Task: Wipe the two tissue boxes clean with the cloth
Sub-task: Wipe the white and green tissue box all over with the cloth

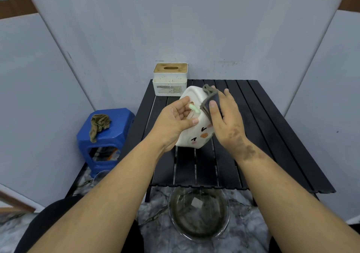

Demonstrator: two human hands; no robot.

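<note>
A white tissue box with a cartoon face (pixel 196 137) is tilted up above the black slatted table (pixel 272 135). My left hand (pixel 175 122) grips its left side near a pale green tab. My right hand (pixel 226 120) presses a grey-brown cloth (pixel 209 93) against the box's right side and upper edge. A second tissue box (pixel 170 80), cream with a wooden lid and slot, stands upright at the table's far left corner, apart from both hands.
A blue plastic stool (pixel 105 137) stands left of the table with another brown cloth (pixel 99 125) draped on it. A clear glass bowl of murky water (pixel 198 213) sits on the marbled floor below the table's front edge. Grey wall panels surround the table.
</note>
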